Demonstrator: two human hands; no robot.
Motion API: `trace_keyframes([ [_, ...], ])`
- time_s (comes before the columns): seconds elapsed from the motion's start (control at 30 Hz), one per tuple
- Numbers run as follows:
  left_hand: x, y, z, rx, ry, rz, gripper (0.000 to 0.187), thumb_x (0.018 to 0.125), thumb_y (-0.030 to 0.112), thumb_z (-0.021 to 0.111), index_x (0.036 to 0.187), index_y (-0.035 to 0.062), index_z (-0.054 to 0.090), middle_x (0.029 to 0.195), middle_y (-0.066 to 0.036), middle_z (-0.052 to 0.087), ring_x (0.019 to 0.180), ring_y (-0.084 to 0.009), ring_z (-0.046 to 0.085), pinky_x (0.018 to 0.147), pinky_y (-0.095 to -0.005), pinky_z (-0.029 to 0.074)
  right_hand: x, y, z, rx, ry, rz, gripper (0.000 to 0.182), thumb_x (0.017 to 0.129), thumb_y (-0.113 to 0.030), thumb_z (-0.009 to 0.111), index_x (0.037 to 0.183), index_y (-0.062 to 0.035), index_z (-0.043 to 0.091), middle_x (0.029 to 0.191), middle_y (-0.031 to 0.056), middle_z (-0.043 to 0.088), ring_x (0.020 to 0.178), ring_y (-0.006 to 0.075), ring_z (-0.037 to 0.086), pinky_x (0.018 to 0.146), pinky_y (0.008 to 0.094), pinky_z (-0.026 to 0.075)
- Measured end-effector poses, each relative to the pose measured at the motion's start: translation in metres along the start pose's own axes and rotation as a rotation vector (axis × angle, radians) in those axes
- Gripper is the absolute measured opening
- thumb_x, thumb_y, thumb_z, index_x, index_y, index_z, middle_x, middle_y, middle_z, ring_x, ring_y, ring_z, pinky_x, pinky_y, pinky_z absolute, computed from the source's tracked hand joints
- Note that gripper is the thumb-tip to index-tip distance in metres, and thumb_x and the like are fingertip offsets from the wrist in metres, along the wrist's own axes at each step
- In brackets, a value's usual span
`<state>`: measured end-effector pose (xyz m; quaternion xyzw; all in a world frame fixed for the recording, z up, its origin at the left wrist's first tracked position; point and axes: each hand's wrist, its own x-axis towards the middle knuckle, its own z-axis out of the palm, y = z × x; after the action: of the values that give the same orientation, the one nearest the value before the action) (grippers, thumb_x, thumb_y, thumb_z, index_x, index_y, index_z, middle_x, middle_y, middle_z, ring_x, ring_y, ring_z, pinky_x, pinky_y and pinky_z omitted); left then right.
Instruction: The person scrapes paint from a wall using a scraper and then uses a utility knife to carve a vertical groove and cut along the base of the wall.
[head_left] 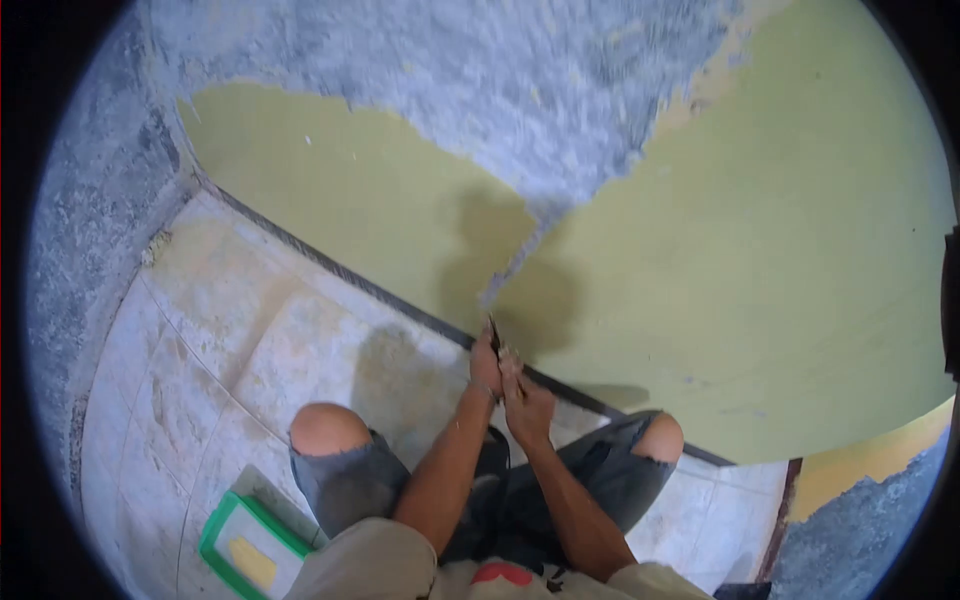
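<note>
My left hand [485, 368] is closed round a thin dark-bladed scraping tool [494, 334], its tip close to the wall low down. Just right of it, my right hand [528, 408] is closed too, fingers wrapped at the rear of the same tool; the grip is mostly hidden. In front of both hands stands the wall [720, 270], coated in yellow-green paint. A narrow chipped strip [515, 262] runs up from near the tool tip to a large bare grey patch [480, 75].
Dusty pale floor tiles [290, 340] stretch left of my bent knees. A green-rimmed tray [213, 525] with a yellowish piece in it lies at lower left. Dark edging [350, 280] follows the wall's foot. Rough grey wall [95, 190] rises at left.
</note>
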<state>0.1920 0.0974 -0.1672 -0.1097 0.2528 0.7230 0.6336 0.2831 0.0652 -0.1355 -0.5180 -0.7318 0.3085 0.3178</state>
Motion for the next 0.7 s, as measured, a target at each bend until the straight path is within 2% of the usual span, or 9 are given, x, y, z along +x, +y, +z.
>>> trace_keyframes([
  [0.07, 0.000, 0.012, 0.014, 0.057, -0.027, 0.041, 0.044, 0.094, 0.052, 0.040, 0.075, 0.0145, 0.051, 0.047, 0.001, 0.038, 0.034, -0.0135, 0.033, 0.034, -0.0272, 0.030, -0.003, -0.011, -0.002, 0.230, 0.149, -0.122, 0.032, 0.091, -0.028, 0.058, 0.094, 0.0038, 0.063, 0.063, 0.0241, 0.053, 0.052, 0.0144, 0.045, 0.052, 0.0315, 0.041],
  [0.1, 0.009, 0.021, 0.017, 0.051, -0.034, 0.038, 0.043, 0.095, 0.051, 0.040, 0.076, 0.0144, 0.051, 0.047, 0.001, 0.038, 0.034, -0.0134, 0.033, 0.034, -0.0272, 0.030, 0.011, -0.002, 0.006, 0.061, 0.118, -0.107, 0.032, 0.091, -0.027, 0.058, 0.096, 0.0032, 0.064, 0.063, 0.0231, 0.054, 0.053, 0.0125, 0.047, 0.052, 0.0311, 0.042],
  [0.17, 0.013, 0.022, 0.012, 0.048, -0.046, 0.036, 0.036, 0.097, 0.045, 0.038, 0.081, 0.0157, 0.051, 0.046, 0.003, 0.036, 0.032, -0.0115, 0.030, 0.033, -0.0263, 0.030, 0.016, -0.008, 0.003, 0.067, 0.072, -0.057, 0.031, 0.091, -0.027, 0.058, 0.100, 0.0023, 0.064, 0.064, 0.0222, 0.057, 0.055, 0.0123, 0.050, 0.054, 0.0306, 0.044],
  [0.23, -0.004, 0.006, -0.004, 0.039, 0.005, -0.003, 0.039, 0.096, 0.049, 0.040, 0.079, 0.0154, 0.053, 0.046, 0.002, 0.037, 0.033, -0.0118, 0.032, 0.034, -0.0264, 0.029, -0.004, -0.021, -0.004, 0.116, 0.057, -0.002, 0.031, 0.090, -0.027, 0.058, 0.101, 0.0011, 0.065, 0.065, 0.0207, 0.060, 0.056, 0.0122, 0.052, 0.057, 0.0307, 0.045],
  [0.33, 0.004, 0.018, 0.019, 0.056, -0.020, 0.025, 0.044, 0.094, 0.053, 0.041, 0.075, 0.0149, 0.053, 0.046, 0.001, 0.040, 0.034, -0.0117, 0.034, 0.034, -0.0262, 0.029, 0.017, -0.010, 0.011, 0.152, 0.200, -0.213, 0.031, 0.091, -0.028, 0.058, 0.098, 0.0008, 0.065, 0.062, 0.0221, 0.054, 0.054, 0.0117, 0.045, 0.054, 0.0321, 0.043],
  [0.4, 0.012, 0.028, 0.017, 0.031, 0.065, 0.002, 0.043, 0.095, 0.051, 0.041, 0.078, 0.0143, 0.055, 0.045, 0.001, 0.039, 0.033, -0.0116, 0.033, 0.033, -0.0261, 0.029, 0.005, 0.007, 0.009, 0.055, 0.112, -0.116, 0.031, 0.091, -0.030, 0.059, 0.096, 0.0003, 0.066, 0.063, 0.0228, 0.055, 0.056, 0.0106, 0.046, 0.055, 0.0319, 0.043],
  [0.47, 0.015, 0.020, -0.005, 0.002, -0.049, -0.034, 0.043, 0.095, 0.052, 0.041, 0.078, 0.0144, 0.055, 0.046, 0.002, 0.039, 0.033, -0.0120, 0.033, 0.034, -0.0269, 0.029, -0.004, -0.001, 0.006, 0.032, 0.006, 0.049, 0.030, 0.090, -0.029, 0.059, 0.094, -0.0004, 0.067, 0.069, 0.0235, 0.059, 0.058, 0.0108, 0.051, 0.058, 0.0302, 0.045],
  [0.63, -0.003, -0.001, -0.019, -0.012, 0.000, 0.013, 0.039, 0.094, 0.050, 0.043, 0.080, 0.0143, 0.052, 0.047, 0.002, 0.039, 0.034, -0.0119, 0.033, 0.034, -0.0269, 0.030, -0.024, 0.015, 0.013, 0.201, 0.065, 0.052, 0.027, 0.088, -0.022, 0.063, 0.103, 0.0002, 0.068, 0.075, 0.0138, 0.069, 0.066, 0.0089, 0.057, 0.058, 0.0305, 0.046],
  [0.7, -0.006, -0.001, -0.015, -0.028, 0.007, 0.011, 0.038, 0.094, 0.049, 0.044, 0.078, 0.0149, 0.050, 0.047, 0.002, 0.038, 0.034, -0.0117, 0.033, 0.034, -0.0264, 0.030, -0.027, 0.015, 0.012, 0.206, 0.053, 0.111, 0.028, 0.089, -0.023, 0.062, 0.103, 0.0007, 0.067, 0.074, 0.0159, 0.068, 0.065, 0.0086, 0.057, 0.058, 0.0304, 0.046],
])
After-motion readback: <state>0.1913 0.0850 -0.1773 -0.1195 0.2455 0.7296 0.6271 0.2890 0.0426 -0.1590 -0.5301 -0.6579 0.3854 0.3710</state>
